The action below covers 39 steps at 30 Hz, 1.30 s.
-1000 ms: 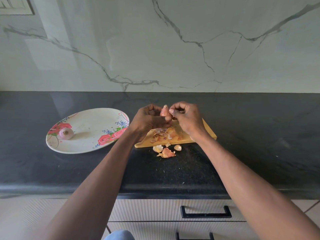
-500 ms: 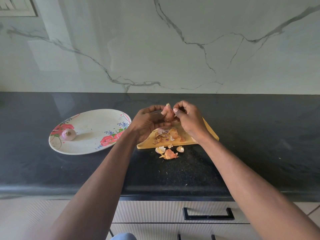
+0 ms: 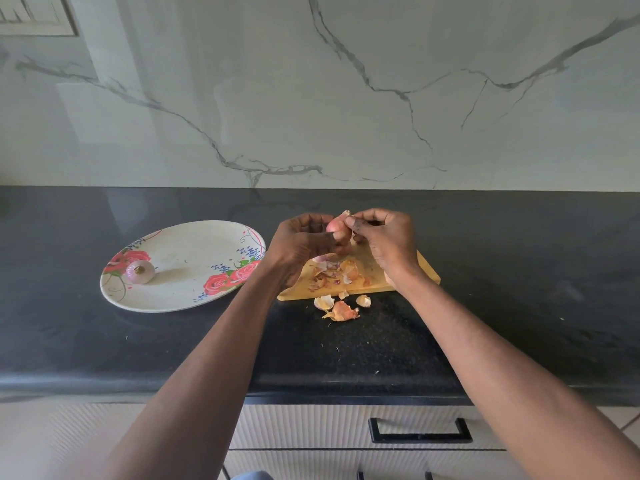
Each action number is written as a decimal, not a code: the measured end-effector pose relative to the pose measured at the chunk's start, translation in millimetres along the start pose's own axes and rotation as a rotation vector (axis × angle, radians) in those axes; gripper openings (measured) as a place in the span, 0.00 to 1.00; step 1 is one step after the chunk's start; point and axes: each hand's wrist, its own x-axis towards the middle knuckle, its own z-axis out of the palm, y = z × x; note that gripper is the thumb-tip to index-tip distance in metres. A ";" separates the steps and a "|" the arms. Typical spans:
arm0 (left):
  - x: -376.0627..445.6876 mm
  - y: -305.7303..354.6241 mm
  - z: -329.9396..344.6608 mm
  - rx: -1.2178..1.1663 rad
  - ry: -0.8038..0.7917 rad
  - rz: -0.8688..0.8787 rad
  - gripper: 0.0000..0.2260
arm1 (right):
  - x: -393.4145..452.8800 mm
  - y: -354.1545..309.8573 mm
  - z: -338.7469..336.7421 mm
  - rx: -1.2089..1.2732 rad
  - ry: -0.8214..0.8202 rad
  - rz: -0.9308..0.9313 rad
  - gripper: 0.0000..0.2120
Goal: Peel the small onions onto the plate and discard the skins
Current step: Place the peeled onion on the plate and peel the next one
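Two drawers point(image 3: 360, 427) with black handles sit nearest, under the dark tabletop point(image 3: 381, 348). A few loose skins point(image 3: 341, 308) lie on the tabletop, just in front of the wooden board point(image 3: 377, 271). More skins are piled on the board. Above it, the left hand point(image 3: 301, 244) holds a small onion point(image 3: 336, 227), and the right hand point(image 3: 384, 237) pinches its skin at the top. To the left, a peeled onion point(image 3: 139, 271) rests on the flowered plate point(image 3: 187, 265).

Onion point(image 3: 335, 226) mostly behind fingers point(image 3: 349, 221); cutting board's point(image 3: 377, 271) far end behind hands
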 end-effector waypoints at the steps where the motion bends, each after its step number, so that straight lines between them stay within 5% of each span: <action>1: 0.5 -0.1 -0.6 -0.006 -0.007 -0.001 0.20 | 0.0 0.6 1.0 -0.041 -0.009 -0.024 0.02; 12: 2.2 3.9 1.4 -0.088 -0.032 -0.058 0.22 | 0.4 2.4 5.6 -0.256 -0.066 -0.160 0.06; 20: 2.0 8.4 1.9 -0.200 0.034 -0.078 0.22 | 3.6 -1.3 -1.2 -0.002 -0.093 -0.053 0.03; 26: 2.8 9.4 0.9 -0.297 -0.072 -0.114 0.24 | 0.5 -7.5 0.2 0.106 -0.135 -0.015 0.06; 33: -1.7 5.9 7.2 0.102 0.029 0.079 0.21 | -3.2 -12.6 -2.1 0.126 -0.123 0.090 0.02; 39: -3.0 2.7 7.8 0.184 0.032 0.125 0.22 | -4.2 -13.4 -2.8 0.093 -0.111 0.079 0.04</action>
